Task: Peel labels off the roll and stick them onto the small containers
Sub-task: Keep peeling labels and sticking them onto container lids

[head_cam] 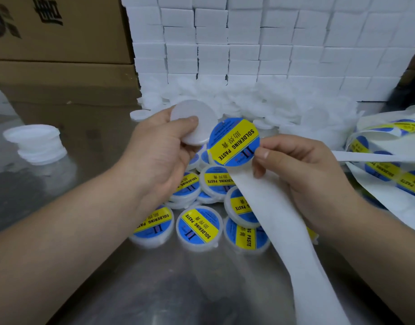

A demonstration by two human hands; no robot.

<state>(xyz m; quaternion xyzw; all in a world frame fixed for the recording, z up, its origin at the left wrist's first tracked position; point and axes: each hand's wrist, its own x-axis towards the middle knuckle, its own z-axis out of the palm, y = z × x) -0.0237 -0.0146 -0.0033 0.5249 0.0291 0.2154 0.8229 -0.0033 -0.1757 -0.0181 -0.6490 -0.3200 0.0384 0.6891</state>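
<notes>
My left hand [162,146] grips a small round white container [197,120], its blank lid facing me and tilted. My right hand [295,167] pinches a round blue and yellow "soldering paste" label [234,141] by its right edge, just right of the container. The same hand also holds the white backing strip [272,219], which trails down over the table towards me. The loose label roll [389,165] lies at the right. Several labelled containers [199,227] lie in a heap below my hands.
A pile of unlabelled white containers [260,102] sits behind my hands, before a wall of stacked white boxes [248,43]. Cardboard boxes [61,55] stand at the back left. A short stack of white lids [35,144] rests on the metal table [178,289] at left.
</notes>
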